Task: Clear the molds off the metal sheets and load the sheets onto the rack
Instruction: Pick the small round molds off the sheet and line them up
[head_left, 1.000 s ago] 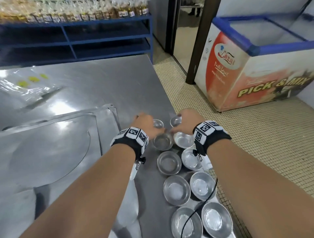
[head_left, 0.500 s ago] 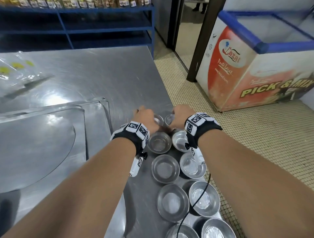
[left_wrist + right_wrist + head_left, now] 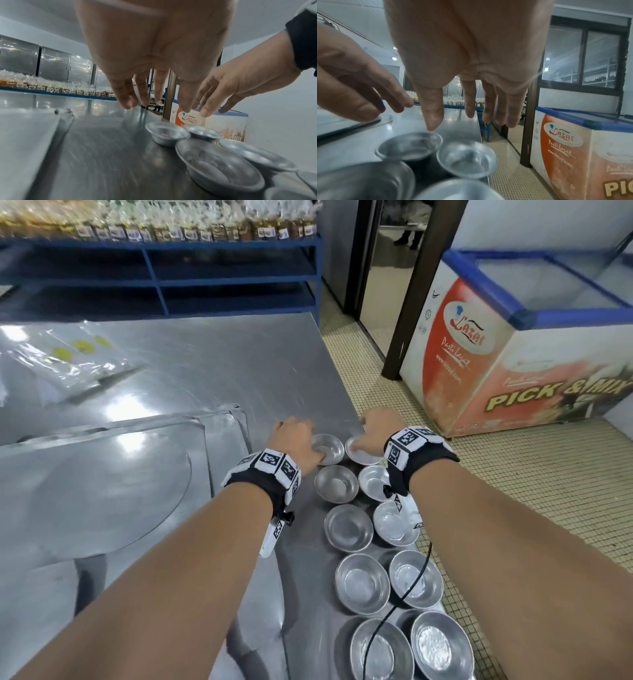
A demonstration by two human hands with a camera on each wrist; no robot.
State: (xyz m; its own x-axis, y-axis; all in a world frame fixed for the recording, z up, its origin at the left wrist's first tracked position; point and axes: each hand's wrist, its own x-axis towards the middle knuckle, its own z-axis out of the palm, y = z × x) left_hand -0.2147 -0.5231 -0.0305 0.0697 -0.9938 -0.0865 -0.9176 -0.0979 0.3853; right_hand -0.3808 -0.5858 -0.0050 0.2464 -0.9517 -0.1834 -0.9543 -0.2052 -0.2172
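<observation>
Molds (image 3: 362,583) — thin metal, light, slick, stackable; pinch rims. Left hand (image 3: 297,440), right hand (image 3: 376,430) — fingers spread, empty.

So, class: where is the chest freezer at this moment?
In the head view the chest freezer stands on the tiled floor at upper right, beyond the steel table and just right of the dark door frame.

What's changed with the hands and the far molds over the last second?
Both hands have opened. The left hand and right hand, earlier curled round the two farthest molds, now hang above them with fingers straight, touching nothing in the wrist views: the grip is let go. The other molds stayed in their two rows on the steel table.
</observation>
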